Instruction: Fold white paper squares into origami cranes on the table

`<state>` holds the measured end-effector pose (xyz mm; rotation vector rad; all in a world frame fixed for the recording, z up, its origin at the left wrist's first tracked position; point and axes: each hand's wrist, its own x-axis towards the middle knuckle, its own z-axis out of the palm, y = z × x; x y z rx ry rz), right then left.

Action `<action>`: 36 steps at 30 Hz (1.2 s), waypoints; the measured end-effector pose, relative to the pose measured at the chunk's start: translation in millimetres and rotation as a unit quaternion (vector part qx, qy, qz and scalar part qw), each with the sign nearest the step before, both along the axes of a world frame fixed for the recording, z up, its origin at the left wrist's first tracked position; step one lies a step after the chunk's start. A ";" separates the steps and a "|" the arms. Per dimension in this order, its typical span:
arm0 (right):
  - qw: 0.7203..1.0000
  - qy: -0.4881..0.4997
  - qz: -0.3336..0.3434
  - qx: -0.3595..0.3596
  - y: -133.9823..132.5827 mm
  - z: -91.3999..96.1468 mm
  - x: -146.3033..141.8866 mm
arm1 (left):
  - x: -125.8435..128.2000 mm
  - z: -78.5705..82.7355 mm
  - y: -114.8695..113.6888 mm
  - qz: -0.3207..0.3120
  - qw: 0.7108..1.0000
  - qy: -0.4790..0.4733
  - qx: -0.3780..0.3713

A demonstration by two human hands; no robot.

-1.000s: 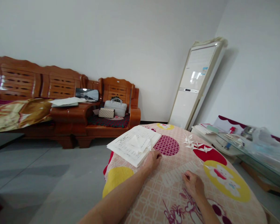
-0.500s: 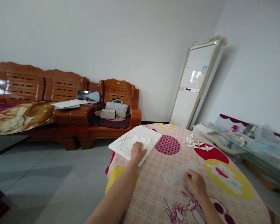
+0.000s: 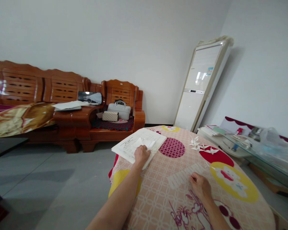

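Observation:
Printed paper sheets (image 3: 127,145) lie in a stack on the far left part of the round table. My left hand (image 3: 142,156) rests on that stack, fingers curled at a small white piece of paper (image 3: 147,143) on top. On the tablecloth, my right hand (image 3: 200,185) is closed in a pinch beside a pale, see-through striped sheet (image 3: 184,176); its fingers hide whatever they may hold. Several folded white paper cranes (image 3: 211,150) stand farther back on the right, beyond my right hand.
A patterned tablecloth (image 3: 158,195) covers the table. Behind it are a wooden sofa (image 3: 67,89) and chair with bags (image 3: 120,111). A tall air conditioner (image 3: 190,105) stands at the back. On the right, a glass-topped side table (image 3: 256,156) holds plastic bags and papers.
The view has shifted very slightly. Both hands stay in nearly the same places, the left on the paper stack and the right beside the striped sheet.

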<state>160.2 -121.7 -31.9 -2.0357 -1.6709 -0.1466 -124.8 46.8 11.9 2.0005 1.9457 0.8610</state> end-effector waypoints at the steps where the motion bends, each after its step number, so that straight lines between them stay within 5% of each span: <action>1: 1.000 -0.001 0.000 0.001 0.0 -0.2 0.1 | -0.9 1.0 0.2 0.006 1.000 -0.008 -0.007; 12: 1.000 0.011 0.000 0.006 -0.5 0.8 -0.6 | -12.3 0.9 6.0 0.045 0.994 -0.091 -0.028; 19: 1.000 0.020 0.003 0.020 -0.3 0.1 -0.7 | -11.2 10.9 0.9 0.029 0.995 -0.087 0.041; 22: 0.999 0.038 0.003 0.027 -0.1 0.9 -1.4 | 9.2 16.0 -20.6 -0.050 0.992 -0.063 0.096; 26: 0.994 0.098 0.014 0.037 -1.8 6.1 -4.0 | 49.9 6.3 -70.6 -0.239 0.964 -0.017 0.118; 30: 0.990 0.135 -0.001 0.036 -4.7 10.1 -4.6 | 80.0 -10.5 -115.6 -0.480 0.854 0.148 0.138; 32: 0.989 0.138 -0.007 0.057 -6.4 9.3 -2.8 | 87.4 -15.0 -126.6 -0.514 0.825 0.190 0.140; 36: 0.990 0.083 0.026 0.109 -10.8 6.1 0.8 | 89.4 -15.6 -127.9 -0.520 0.816 0.213 0.138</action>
